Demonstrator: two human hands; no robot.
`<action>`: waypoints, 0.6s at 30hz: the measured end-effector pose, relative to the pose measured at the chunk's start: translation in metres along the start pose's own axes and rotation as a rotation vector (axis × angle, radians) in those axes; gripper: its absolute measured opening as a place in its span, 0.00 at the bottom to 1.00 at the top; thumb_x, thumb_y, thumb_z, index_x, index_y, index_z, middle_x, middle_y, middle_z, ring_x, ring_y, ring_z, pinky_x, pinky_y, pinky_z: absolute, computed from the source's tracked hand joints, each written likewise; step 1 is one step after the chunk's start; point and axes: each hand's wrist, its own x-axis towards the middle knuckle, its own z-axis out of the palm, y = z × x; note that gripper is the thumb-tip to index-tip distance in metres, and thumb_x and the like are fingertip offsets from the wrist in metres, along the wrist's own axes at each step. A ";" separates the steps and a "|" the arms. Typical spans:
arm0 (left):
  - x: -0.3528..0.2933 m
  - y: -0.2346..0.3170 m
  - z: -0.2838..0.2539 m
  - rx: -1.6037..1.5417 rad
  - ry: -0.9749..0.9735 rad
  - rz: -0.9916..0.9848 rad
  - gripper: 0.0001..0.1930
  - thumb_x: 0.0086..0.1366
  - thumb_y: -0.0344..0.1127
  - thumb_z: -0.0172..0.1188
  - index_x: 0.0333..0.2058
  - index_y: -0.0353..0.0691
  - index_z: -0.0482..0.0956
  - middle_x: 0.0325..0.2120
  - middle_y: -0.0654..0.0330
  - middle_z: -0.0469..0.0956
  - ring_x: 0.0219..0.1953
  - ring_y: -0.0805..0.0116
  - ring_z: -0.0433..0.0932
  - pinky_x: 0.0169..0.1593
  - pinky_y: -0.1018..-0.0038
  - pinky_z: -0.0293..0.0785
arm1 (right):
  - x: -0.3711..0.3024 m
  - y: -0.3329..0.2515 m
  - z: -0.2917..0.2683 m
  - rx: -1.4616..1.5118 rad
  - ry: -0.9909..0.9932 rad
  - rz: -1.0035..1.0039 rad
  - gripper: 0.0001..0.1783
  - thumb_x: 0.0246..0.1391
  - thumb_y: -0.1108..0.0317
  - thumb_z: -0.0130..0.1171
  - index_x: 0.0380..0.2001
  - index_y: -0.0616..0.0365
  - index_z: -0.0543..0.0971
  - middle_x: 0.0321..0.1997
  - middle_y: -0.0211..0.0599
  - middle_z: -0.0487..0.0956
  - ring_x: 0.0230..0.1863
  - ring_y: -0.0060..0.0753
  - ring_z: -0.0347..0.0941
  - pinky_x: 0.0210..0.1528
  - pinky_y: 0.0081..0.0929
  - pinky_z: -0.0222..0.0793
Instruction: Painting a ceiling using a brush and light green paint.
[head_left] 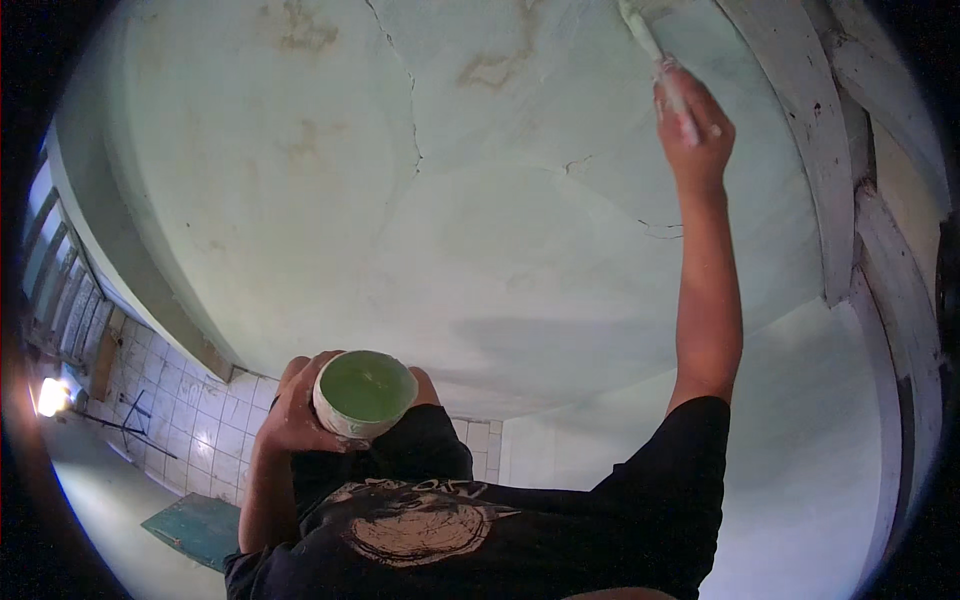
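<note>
High on the pale green wall [300,230], my right hand [697,125] is closed round the handle of a paintbrush [645,35]. The brush's far end reaches the top edge of the view, where its bristles are hard to make out. Whitish smears mark the fingers. Down at my lap, my left hand [300,405] grips the side of a white tub [340,428]. Light green paint [368,385] fills much of the tub, whose opening faces up.
Cracks [412,100] and brown stains [300,28] mark the wall. White wooden beams [795,90] run along the right. At left are a tiled floor [200,420], a lit lamp [52,397] beside a dark stand [130,420], and a green panel [195,528].
</note>
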 end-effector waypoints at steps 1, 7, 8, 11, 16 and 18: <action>0.004 0.007 0.005 -0.044 -0.023 0.003 0.53 0.28 0.46 0.80 0.54 0.32 0.64 0.49 0.54 0.71 0.52 0.61 0.69 0.56 0.66 0.62 | -0.012 -0.006 0.001 0.027 -0.117 0.025 0.14 0.46 0.74 0.61 0.39 0.55 0.77 0.36 0.40 0.79 0.32 0.40 0.78 0.33 0.30 0.76; 0.000 0.006 -0.004 -0.113 -0.045 0.012 0.52 0.28 0.45 0.79 0.54 0.32 0.64 0.48 0.55 0.71 0.52 0.61 0.70 0.56 0.66 0.63 | -0.108 -0.126 0.005 0.456 -0.665 0.247 0.21 0.35 0.79 0.61 0.38 0.54 0.78 0.38 0.39 0.79 0.36 0.41 0.78 0.34 0.31 0.77; -0.004 0.003 -0.008 -0.109 -0.040 0.021 0.52 0.28 0.45 0.79 0.54 0.32 0.64 0.48 0.55 0.71 0.52 0.61 0.70 0.56 0.66 0.63 | -0.108 -0.135 0.008 0.607 -0.654 0.303 0.17 0.38 0.78 0.62 0.36 0.54 0.78 0.37 0.39 0.80 0.36 0.42 0.78 0.36 0.32 0.76; -0.006 -0.005 -0.015 0.032 -0.015 -0.028 0.52 0.28 0.44 0.79 0.55 0.33 0.64 0.49 0.54 0.70 0.54 0.60 0.68 0.56 0.65 0.62 | -0.097 -0.109 0.011 0.463 -0.636 0.301 0.13 0.43 0.75 0.63 0.37 0.55 0.79 0.36 0.39 0.81 0.37 0.42 0.78 0.39 0.32 0.76; -0.008 -0.012 -0.016 -0.088 0.028 -0.017 0.53 0.27 0.47 0.80 0.55 0.34 0.65 0.50 0.51 0.69 0.56 0.57 0.66 0.58 0.62 0.60 | -0.007 0.000 0.001 0.214 -0.180 0.295 0.12 0.45 0.73 0.64 0.37 0.57 0.80 0.39 0.40 0.81 0.38 0.41 0.79 0.42 0.29 0.75; -0.006 -0.022 -0.012 -0.095 0.033 -0.009 0.53 0.27 0.47 0.80 0.55 0.34 0.65 0.51 0.51 0.69 0.56 0.56 0.66 0.58 0.62 0.60 | 0.023 0.010 -0.006 0.105 -0.064 0.248 0.11 0.46 0.72 0.63 0.36 0.56 0.79 0.39 0.40 0.81 0.38 0.40 0.79 0.42 0.31 0.75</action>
